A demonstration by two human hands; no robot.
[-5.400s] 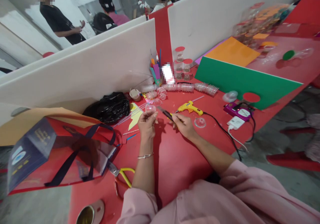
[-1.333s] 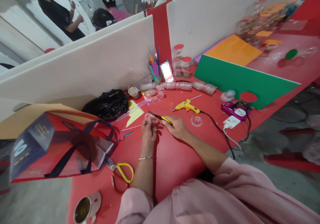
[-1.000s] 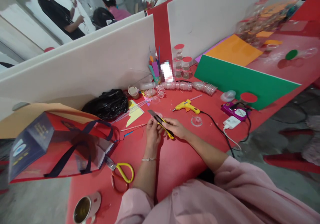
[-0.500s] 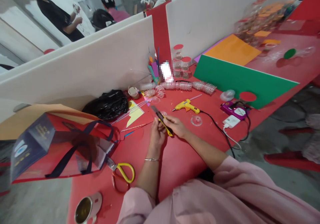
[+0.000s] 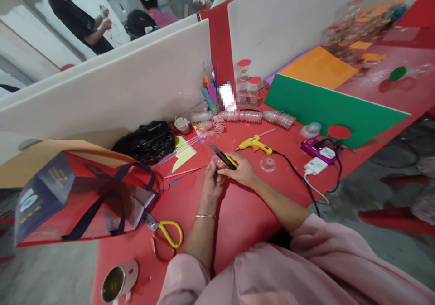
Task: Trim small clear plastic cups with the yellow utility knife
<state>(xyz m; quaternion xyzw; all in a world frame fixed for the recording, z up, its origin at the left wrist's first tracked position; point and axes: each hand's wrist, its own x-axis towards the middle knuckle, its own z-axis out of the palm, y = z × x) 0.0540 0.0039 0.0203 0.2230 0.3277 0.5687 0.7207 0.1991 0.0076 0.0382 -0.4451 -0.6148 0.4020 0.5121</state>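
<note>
My right hand [image 5: 240, 170] is closed around a yellow and black utility knife [image 5: 228, 160], its blade out and pointing up and to the left. Close beside it, my left hand [image 5: 212, 181] is closed in a pinch, palm side up. A small clear plastic piece [image 5: 216, 161] shows at its fingertips, partly hidden by the knife. Just beyond the hands, a yellow hot glue gun [image 5: 254, 145] lies on the red table [image 5: 248, 223]. To the right of the hands, a clear plastic disc [image 5: 268, 164] lies flat.
At left are a red and blue bag [image 5: 98, 191], scissors [image 5: 171, 233], a mug [image 5: 126, 278] and a black plastic bag [image 5: 144, 142]. Stacked clear cups [image 5: 251, 116] line the back. A purple power strip [image 5: 317, 150] with cords and a green board [image 5: 333, 108] are at right.
My right hand has tilted the knife so its handle has swung up and right, away from my left palm. My left hand stays nearly in place. The clear piece has shifted slightly left.
</note>
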